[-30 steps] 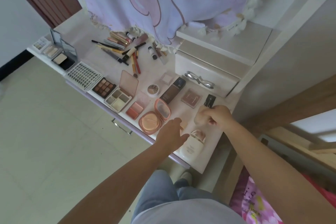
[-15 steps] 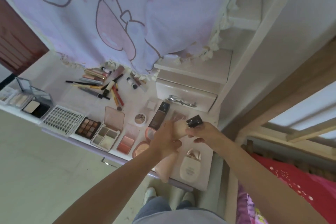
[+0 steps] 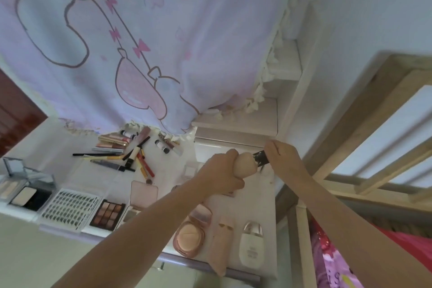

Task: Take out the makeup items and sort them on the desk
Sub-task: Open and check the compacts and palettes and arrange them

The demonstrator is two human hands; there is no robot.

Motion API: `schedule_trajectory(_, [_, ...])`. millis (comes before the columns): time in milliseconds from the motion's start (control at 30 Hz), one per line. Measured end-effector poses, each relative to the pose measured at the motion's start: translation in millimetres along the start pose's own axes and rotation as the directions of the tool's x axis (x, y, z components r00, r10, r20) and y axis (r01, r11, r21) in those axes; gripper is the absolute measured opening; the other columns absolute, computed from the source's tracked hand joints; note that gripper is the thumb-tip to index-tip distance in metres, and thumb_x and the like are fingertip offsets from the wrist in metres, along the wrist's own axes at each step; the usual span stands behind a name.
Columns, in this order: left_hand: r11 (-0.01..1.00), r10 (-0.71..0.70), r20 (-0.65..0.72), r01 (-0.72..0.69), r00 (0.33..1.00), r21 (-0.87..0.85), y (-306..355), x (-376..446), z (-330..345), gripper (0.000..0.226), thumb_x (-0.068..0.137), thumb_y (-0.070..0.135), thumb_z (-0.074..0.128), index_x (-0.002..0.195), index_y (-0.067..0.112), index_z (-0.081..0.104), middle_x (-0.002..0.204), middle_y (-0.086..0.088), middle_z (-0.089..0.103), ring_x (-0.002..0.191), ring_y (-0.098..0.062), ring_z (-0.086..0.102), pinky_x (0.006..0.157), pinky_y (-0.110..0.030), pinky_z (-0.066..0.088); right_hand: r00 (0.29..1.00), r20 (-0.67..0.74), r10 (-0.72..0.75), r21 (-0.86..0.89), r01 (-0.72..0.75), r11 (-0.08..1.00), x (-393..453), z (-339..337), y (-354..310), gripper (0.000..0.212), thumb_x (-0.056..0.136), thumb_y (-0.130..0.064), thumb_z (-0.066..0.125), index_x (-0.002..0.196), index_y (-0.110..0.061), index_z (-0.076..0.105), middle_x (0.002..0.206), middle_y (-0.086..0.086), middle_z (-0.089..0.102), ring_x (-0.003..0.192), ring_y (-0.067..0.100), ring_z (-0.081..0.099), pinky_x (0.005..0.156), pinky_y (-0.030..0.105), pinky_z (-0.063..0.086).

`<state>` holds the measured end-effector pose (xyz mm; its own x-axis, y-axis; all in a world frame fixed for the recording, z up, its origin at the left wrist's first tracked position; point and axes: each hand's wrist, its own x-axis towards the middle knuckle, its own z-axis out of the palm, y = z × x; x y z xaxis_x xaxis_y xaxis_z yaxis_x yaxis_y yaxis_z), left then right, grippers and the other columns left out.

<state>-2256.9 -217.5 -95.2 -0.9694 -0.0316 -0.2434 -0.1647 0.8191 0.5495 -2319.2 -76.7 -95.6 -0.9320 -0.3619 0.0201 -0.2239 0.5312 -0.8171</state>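
My left hand (image 3: 222,170) grips a soft peach pouch (image 3: 244,165) near its top, lifted above the white desk (image 3: 58,145). The rest of the pouch hangs down to the desk's front edge. My right hand (image 3: 279,158) pinches a small black makeup item (image 3: 260,158) right at the pouch's top end. Laid out on the desk are an open round pink compact (image 3: 189,237), a white bottle (image 3: 251,250), a brown eyeshadow palette (image 3: 107,214), a lash tray (image 3: 70,208) and several pencils and tubes (image 3: 131,152).
A lilac printed curtain (image 3: 140,42) hangs over the back of the desk. A white drawer unit (image 3: 233,144) stands behind my hands. Open mirrored palettes (image 3: 23,192) sit at the desk's left end. A wooden bed frame (image 3: 374,147) and pink bedding (image 3: 334,264) are on the right.
Both hands rose from the desk's surface. My left hand took hold of the pouch and lifted it; my right hand carries the black item up at the pouch's top. The view tilted upward.
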Motion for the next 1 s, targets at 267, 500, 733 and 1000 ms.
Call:
schedule_trajectory(267, [0.927,0.068,0.186,0.007,0.980,-0.374,5,-7,-18,0.033,0.079,0.007,0.061,0.103,0.017,0.041,0.073,0.003,0.045,0.052,-0.009,0.045,0.046,-0.017,0.038,0.899,0.206,-0.387,-0.108,0.414,0.904,-2,-35,-15,0.012,0.085,-0.041,0.035,0.078,-0.034,0.041,0.065,-0.016,0.046,0.064,-0.006,0.052,0.057,0.007,0.040])
schedule_trajectory(500, [0.954,0.262,-0.129,-0.237,0.956,0.185,1,-7,-22,0.038,0.087,0.025,0.055,0.120,0.015,0.042,0.099,0.004,0.048,0.087,-0.014,0.048,0.072,-0.020,0.035,0.938,0.328,-0.113,0.042,0.105,0.994,4,-44,-25,0.022,0.095,-0.030,0.040,0.078,-0.023,0.052,0.056,-0.013,0.058,0.040,0.000,0.051,0.042,0.007,0.038])
schedule_trajectory(733, [0.741,0.576,-0.391,-0.258,0.718,0.620,-22,3,-7,0.049,0.038,0.034,0.087,0.076,0.012,0.064,0.063,0.003,0.063,0.055,-0.014,0.058,0.044,-0.022,0.045,0.869,0.320,-0.377,-0.021,0.404,0.914,-1,-41,-11,0.031,0.084,-0.005,0.059,0.090,-0.034,0.049,0.088,-0.016,0.052,0.081,-0.012,0.053,0.071,0.006,0.047])
schedule_trajectory(1000, [0.670,0.678,-0.390,-0.305,0.623,0.677,-31,16,2,0.064,0.047,0.059,0.078,0.082,0.012,0.052,0.068,0.001,0.064,0.058,-0.015,0.058,0.050,-0.020,0.048,0.921,0.351,-0.169,-0.032,0.192,0.981,0,-36,-11,0.011,0.093,-0.021,0.048,0.085,-0.029,0.050,0.067,-0.007,0.057,0.046,-0.002,0.052,0.048,0.010,0.044])
